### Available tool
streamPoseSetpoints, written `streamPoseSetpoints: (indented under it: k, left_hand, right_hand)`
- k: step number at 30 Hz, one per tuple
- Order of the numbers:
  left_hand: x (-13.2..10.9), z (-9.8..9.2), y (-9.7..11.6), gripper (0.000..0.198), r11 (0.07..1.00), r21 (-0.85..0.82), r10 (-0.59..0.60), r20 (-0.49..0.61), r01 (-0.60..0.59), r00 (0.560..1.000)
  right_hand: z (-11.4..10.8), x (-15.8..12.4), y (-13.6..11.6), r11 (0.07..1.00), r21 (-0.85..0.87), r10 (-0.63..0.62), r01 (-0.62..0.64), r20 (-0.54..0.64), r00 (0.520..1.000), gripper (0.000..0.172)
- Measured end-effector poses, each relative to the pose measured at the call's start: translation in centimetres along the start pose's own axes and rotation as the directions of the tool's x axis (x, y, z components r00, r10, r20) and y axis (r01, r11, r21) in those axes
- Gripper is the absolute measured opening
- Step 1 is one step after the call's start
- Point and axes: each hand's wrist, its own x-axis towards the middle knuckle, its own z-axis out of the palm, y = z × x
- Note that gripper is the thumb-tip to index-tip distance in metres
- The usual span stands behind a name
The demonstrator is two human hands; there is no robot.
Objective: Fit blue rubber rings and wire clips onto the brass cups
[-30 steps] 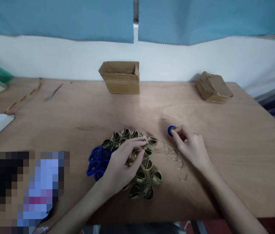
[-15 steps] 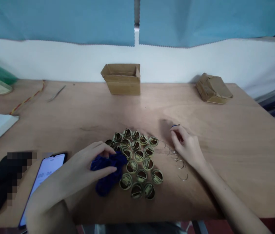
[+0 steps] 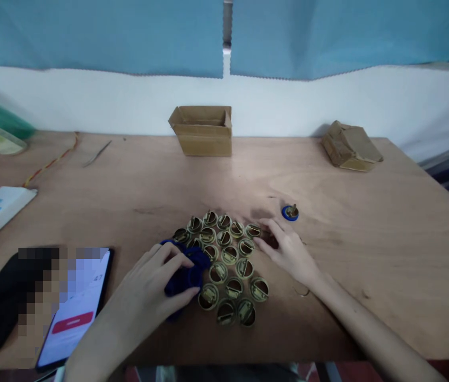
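Observation:
My left hand (image 3: 164, 278) is curled over a heap of dark blue, soft-looking fabric (image 3: 184, 281), with a round bit of it between thumb and fingers. Beside the heap lie several round brass brooch bases (image 3: 230, 254), each with a pin bar across it. At their right edge, my right hand (image 3: 286, 249) has thumb and index finger closed on the rim of one brass brooch base (image 3: 253, 230). A brass piece with a blue rim (image 3: 290, 212) rests by itself beyond that hand.
A thin wire ring (image 3: 301, 292) shows under my right forearm. On the left are a phone (image 3: 75, 313), a black flat item (image 3: 5, 302) and a white power strip (image 3: 7, 209). An open cardboard box (image 3: 204, 143) and a crumpled box (image 3: 352, 146) stand at the back, near tweezers (image 3: 97, 153).
My right hand has let go of the blue-rimmed piece on the table and moved left to a brass brooch base. My left hand has shifted slightly right and down over the blue fabric.

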Motion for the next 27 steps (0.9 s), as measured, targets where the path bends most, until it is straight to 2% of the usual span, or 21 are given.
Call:
streamPoseSetpoints:
  k: [3, 6, 8, 10, 13, 17, 22, 24, 27]
  left_hand:
    - [-0.1, -1.2, 0.4, 0.018, 0.999, -0.039, 0.033, -0.069, -0.036, 0.997]
    - [0.4, -2.7, 1.4, 0.019, 0.994, -0.088, 0.052, -0.168, -0.068, 0.984]
    - [1.0, -3.0, 2.4, 0.019, 0.984, -0.135, 0.085, -0.216, -0.116, 0.973]
    - [1.7, -2.5, 3.4, 0.02, 0.963, -0.226, 0.086, -0.264, -0.148, 0.961]
    - [2.9, -0.3, 4.2, 0.026, 0.913, -0.375, 0.039, -0.316, -0.162, 0.948]
    - [4.0, 2.3, 4.6, 0.034, 0.858, -0.472, 0.008, -0.382, -0.202, 0.924]
    - [4.5, 3.3, 5.4, 0.036, 0.815, -0.497, 0.103, -0.382, -0.298, 0.919]
    - [4.5, 3.5, 5.7, 0.036, 0.806, -0.486, 0.155, -0.376, -0.337, 0.913]
    - [4.5, 4.0, 5.9, 0.036, 0.783, -0.491, 0.224, -0.35, -0.382, 0.91]
  right_hand:
    - [-0.1, 0.2, 0.3, 0.999, -0.007, -0.031, 0.031, 0.029, 0.999, 0.031]
    - [0.1, 0.5, 0.7, 0.999, 0.009, -0.048, 0.048, 0.037, 0.998, 0.029]
    - [0.1, 0.6, 0.7, 0.998, 0.001, -0.069, 0.069, 0.026, 0.997, 0.026]
    - [0.0, 0.6, 0.4, 0.995, -0.009, -0.095, 0.095, -0.002, 0.995, 0.023]
    - [-0.6, 0.3, -0.5, 0.992, 0.032, -0.117, 0.12, -0.093, 0.989, 0.02]
    - [-1.6, -0.9, -1.9, 0.972, 0.142, -0.155, 0.185, -0.198, 0.968, 0.031]
    - [-1.7, -2.4, -3.6, 0.939, 0.194, -0.24, 0.282, -0.216, 0.946, 0.043]
    - [-1.5, -2.7, -4.3, 0.918, 0.23, -0.275, 0.323, -0.215, 0.937, 0.045]
    - [-1.3, -2.7, -5.2, 0.888, 0.321, -0.262, 0.328, -0.233, 0.937, 0.04]
